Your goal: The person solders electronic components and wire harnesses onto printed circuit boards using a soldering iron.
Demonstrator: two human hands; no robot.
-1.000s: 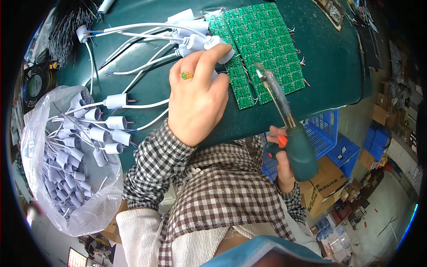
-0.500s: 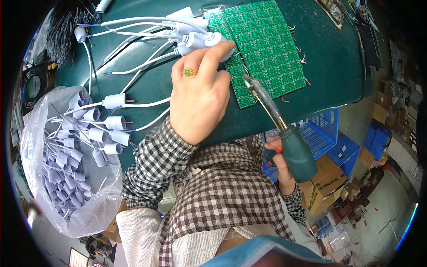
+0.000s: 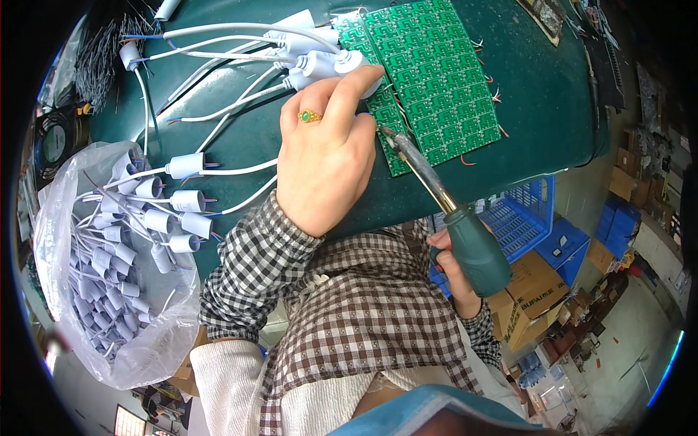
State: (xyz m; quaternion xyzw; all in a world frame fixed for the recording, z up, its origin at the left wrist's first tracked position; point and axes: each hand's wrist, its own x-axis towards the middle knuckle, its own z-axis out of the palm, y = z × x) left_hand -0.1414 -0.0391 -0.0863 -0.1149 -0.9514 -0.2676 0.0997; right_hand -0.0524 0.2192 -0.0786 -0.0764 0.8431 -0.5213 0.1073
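My left hand (image 3: 327,156), with a ring on one finger, is curled closed at the left edge of the green circuit board panel (image 3: 436,80). Its index finger presses on a white plastic cap (image 3: 371,81); the thumb side is partly hidden. My right hand (image 3: 458,270) grips a soldering iron (image 3: 476,251) with a dark green handle. The iron's metal tip points up and left, over the panel's lower left strip and close to my left fingertips. Thin wires (image 3: 402,112) lie along the gap between that strip and the larger board part.
Several white caps with cables (image 3: 313,64) lie beyond my left hand. A clear plastic bag (image 3: 120,363) full of similar caps (image 3: 109,283) sits at the left. Bundled thin wires (image 3: 102,69) rest at the far left. Right of my lap are a blue crate (image 3: 523,218) and cardboard boxes (image 3: 534,291).
The soldering iron has shifted left, its tip now nearer my left fingertips, and my right hand has moved slightly with it. My left hand and the panel look almost unmoved.
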